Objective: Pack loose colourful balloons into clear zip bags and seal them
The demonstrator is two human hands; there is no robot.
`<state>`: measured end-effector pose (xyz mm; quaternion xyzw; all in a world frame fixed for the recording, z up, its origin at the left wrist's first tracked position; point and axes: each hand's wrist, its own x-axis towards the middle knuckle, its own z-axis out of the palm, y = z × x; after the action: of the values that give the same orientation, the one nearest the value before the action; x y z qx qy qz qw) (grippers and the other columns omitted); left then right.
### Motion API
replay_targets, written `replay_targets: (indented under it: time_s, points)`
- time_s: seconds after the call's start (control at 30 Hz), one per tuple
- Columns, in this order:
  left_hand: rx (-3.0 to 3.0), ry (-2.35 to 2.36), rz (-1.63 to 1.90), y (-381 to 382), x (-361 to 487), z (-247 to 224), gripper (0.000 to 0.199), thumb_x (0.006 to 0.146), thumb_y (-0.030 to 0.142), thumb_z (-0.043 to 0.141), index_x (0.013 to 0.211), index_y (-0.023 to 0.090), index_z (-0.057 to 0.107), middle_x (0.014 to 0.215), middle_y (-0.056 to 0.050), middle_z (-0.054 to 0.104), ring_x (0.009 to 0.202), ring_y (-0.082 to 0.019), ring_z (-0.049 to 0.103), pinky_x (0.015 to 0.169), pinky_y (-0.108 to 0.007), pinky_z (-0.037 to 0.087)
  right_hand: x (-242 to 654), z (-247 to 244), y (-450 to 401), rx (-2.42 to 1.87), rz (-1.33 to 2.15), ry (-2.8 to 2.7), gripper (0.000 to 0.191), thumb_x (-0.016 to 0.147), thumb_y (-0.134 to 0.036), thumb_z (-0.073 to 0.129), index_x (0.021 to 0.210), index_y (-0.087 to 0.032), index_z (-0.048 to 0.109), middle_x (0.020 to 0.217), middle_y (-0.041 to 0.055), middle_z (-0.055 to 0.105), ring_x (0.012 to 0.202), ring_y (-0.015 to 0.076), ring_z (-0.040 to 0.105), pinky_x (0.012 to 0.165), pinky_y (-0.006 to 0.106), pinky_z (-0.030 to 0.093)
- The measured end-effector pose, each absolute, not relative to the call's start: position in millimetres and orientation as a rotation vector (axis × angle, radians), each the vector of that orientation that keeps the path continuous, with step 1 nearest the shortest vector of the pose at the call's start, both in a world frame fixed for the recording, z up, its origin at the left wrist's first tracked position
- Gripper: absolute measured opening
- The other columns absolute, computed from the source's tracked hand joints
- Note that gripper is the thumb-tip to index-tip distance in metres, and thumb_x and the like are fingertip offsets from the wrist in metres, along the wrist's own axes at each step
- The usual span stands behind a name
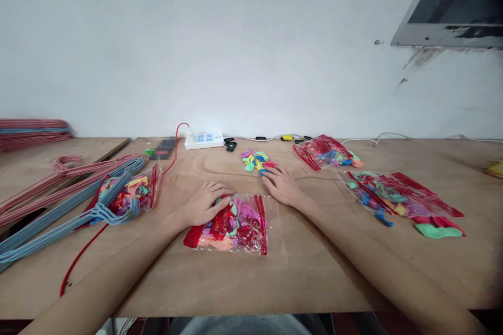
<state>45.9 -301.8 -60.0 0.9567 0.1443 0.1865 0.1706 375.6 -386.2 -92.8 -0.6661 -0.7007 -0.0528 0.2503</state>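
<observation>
My left hand lies flat over the upper left part of a clear and red plastic bag of coloured balloons, its fingers stretched out. Beyond the bag is a small loose pile of balloons in yellow, green, blue, purple and red. My right hand reaches to the near right edge of that pile, fingers extended, with the fingertips at a blue balloon and a red one. Whether the fingertips press on them I cannot tell.
Two more balloon bags lie at the right, one farther back and one nearer, with balloons spilling out. Blue hangers overlap another bag at the left, near pink hangers. A power strip stands by the wall.
</observation>
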Motion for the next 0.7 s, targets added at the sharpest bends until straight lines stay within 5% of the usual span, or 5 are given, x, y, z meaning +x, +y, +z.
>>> replay_targets:
  time_s: [0.37,0.7]
  points:
    - [2.715,0.407,0.517,-302.6,45.4,-58.1,0.041,0.116,0.045,0.043,0.141,0.027,0.069,0.137,-0.008,0.072,0.129,-0.028,0.061,0.115,-0.049,0.043,379.1,-94.5,-381.1,-1.798,-0.141,-1.850,0.047,0.113,-0.045,0.043,0.135,-0.021,0.076,0.149,0.0107,0.069,0.144,0.0365,0.052,0.122,0.062,0.039]
    - [2.717,0.403,0.527,-301.9,46.2,-59.7,0.042,0.115,0.047,0.042,0.140,0.027,0.070,0.136,-0.009,0.073,0.127,-0.029,0.062,0.115,-0.050,0.044,377.2,-83.9,-405.4,-1.468,-0.204,-1.551,0.052,0.115,-0.044,0.035,0.160,-0.027,0.055,0.161,0.0107,0.057,0.150,0.0308,0.050,0.129,0.057,0.035]
